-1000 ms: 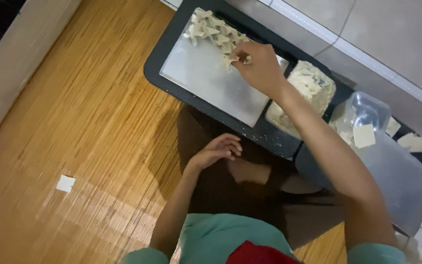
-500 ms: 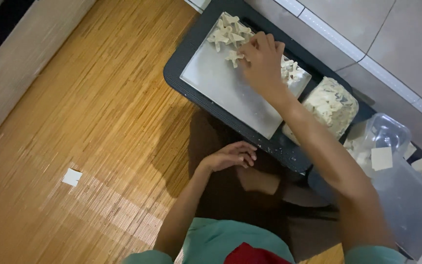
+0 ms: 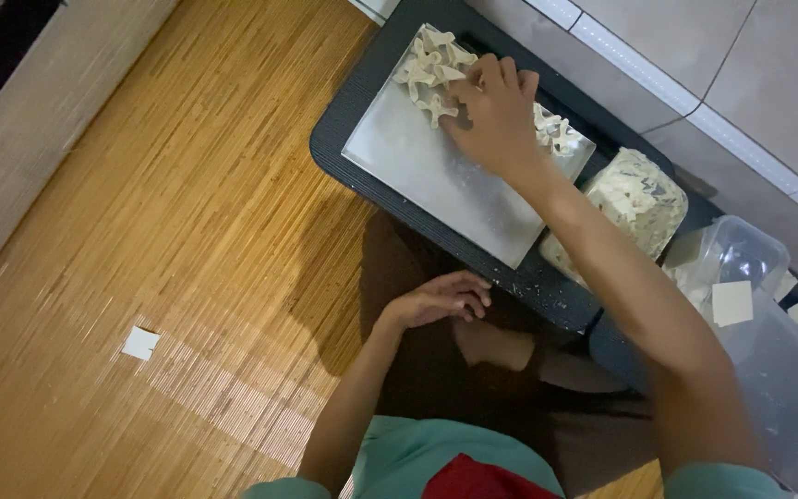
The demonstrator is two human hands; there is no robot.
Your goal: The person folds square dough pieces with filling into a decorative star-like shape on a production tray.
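My right hand (image 3: 496,115) reaches out over a flat metal sheet (image 3: 436,176) that lies on a dark tray (image 3: 362,102). Its fingers rest on a row of pale folded dumplings (image 3: 427,65) lined up along the sheet's far edge; whether it grips one is hidden by the hand. More folded dumplings (image 3: 558,131) show behind the wrist. My left hand (image 3: 441,298) lies loosely curled on my lap, just short of the tray's near rim, and holds nothing.
A tub of pale filling (image 3: 634,199) stands to the right of the sheet. Further right is a clear plastic box (image 3: 750,254) with square dough wrappers (image 3: 731,302). One wrapper (image 3: 140,343) lies on the woven mat floor (image 3: 168,231). Tiled floor at top right.
My right hand has moved further along the row of dumplings at the sheet's far edge. The camera view has shifted, so the tray appears lower right. My left hand stayed on my lap.
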